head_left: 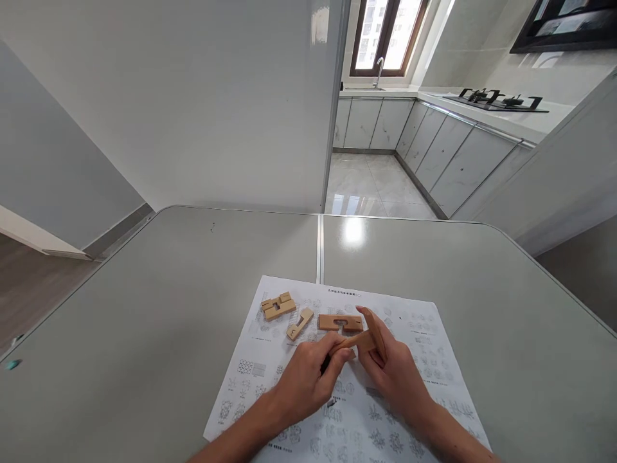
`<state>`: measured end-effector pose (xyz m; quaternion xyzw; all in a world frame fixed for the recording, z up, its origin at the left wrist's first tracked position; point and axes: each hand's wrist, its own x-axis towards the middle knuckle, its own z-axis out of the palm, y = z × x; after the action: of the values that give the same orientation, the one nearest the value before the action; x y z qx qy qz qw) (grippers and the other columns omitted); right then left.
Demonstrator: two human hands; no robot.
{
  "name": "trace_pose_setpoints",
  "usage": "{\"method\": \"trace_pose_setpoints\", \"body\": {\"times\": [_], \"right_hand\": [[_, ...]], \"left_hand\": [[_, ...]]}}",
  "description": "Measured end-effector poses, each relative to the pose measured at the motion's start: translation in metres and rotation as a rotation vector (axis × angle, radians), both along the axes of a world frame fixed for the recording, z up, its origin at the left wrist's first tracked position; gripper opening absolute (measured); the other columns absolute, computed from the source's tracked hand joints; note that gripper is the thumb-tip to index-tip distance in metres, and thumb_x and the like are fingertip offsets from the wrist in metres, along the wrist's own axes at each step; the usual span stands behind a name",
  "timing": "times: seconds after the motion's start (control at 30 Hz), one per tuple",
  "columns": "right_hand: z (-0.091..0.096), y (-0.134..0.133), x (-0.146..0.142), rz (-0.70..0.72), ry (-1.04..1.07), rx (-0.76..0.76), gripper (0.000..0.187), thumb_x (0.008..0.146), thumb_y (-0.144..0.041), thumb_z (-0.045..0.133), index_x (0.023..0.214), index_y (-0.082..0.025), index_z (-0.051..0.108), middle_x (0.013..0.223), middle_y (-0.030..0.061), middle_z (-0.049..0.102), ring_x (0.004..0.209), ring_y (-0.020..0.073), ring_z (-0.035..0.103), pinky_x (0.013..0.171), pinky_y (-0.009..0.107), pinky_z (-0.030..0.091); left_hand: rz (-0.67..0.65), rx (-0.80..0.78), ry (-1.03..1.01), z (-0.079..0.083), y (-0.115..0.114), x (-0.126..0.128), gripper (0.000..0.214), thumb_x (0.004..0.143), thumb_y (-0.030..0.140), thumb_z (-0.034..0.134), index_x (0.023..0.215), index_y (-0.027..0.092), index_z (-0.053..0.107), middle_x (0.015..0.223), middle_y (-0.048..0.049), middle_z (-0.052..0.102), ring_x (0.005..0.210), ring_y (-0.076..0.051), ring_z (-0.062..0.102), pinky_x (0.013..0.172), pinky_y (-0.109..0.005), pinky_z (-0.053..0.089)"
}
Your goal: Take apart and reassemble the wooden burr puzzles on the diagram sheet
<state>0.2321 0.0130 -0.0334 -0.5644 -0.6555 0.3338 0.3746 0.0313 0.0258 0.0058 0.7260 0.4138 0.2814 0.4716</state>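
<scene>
Bridging both hands, a slim wooden bar sits low over a printed sheet; take it as the middle of a clock, with 12 straight away from the person. The left hand, at 8 o'clock, grasps the near-left end between thumb and curled forefinger. A dark patch shows beside that thumb; whether it is shadow or an object, I cannot tell. The right hand, at 4 o'clock, has its fingers bent around the other end, with the forefinger raised along it. Gripping from both ends probably steadies the bar and lets it be turned or pressed with fine control. The fingers hide much of it, so its full shape is unclear.

A long block with a central notch lies at 11 o'clock, just past the left fingertips. A small notched block with a dark curved mark lies slantwise between 9 and 10, and a chunkier notched block farther out at 10. Resting beyond the knuckles, they seem placed to stay visible and within easy reach without crowding the fingers. The sheet, covered in small line diagrams, lies under the work, presumably so the drawings can be consulted at a glance. It rests on a grey table, overlapping the pale seam towards 11 o'clock.
</scene>
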Motion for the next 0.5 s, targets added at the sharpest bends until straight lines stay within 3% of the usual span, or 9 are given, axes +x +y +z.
{"method": "trace_pose_setpoints", "body": {"times": [0.23, 0.37, 0.5], "right_hand": [[0.0087, 0.0017, 0.0001, 0.025, 0.05, -0.048, 0.057, 0.096, -0.029, 0.05, 0.151, -0.017, 0.051, 0.06, -0.0083, 0.041, 0.049, 0.0145, 0.037, 0.052, 0.025, 0.045], [0.0086, 0.0019, 0.0005, 0.063, 0.079, -0.087, 0.057, 0.097, -0.026, 0.05, 0.153, -0.017, 0.049, 0.062, -0.0084, 0.04, 0.05, 0.0142, 0.036, 0.053, 0.025, 0.043], [0.0069, 0.0007, -0.0028, 0.009, 0.118, -0.087, 0.058, 0.097, -0.028, 0.053, 0.154, -0.017, 0.048, 0.064, -0.0074, 0.044, 0.054, 0.0152, 0.041, 0.056, 0.026, 0.045]], "left_hand": [[0.008, -0.002, -0.003, 0.0026, 0.0006, 0.0005, 0.034, 0.11, 0.041, 0.041, 0.091, 0.019, 0.059, 0.065, 0.0048, 0.044, 0.055, -0.012, 0.037, 0.055, -0.026, 0.031], [0.006, 0.007, 0.013, 0.003, 0.0004, 0.0008, 0.033, 0.11, 0.04, 0.041, 0.091, 0.019, 0.059, 0.069, 0.0032, 0.05, 0.059, -0.013, 0.042, 0.059, -0.026, 0.034], [0.023, 0.012, 0.027, 0.0021, -0.0005, 0.0016, 0.031, 0.11, 0.039, 0.04, 0.095, 0.019, 0.058, 0.071, 0.003, 0.052, 0.06, -0.013, 0.043, 0.06, -0.027, 0.035]]}}
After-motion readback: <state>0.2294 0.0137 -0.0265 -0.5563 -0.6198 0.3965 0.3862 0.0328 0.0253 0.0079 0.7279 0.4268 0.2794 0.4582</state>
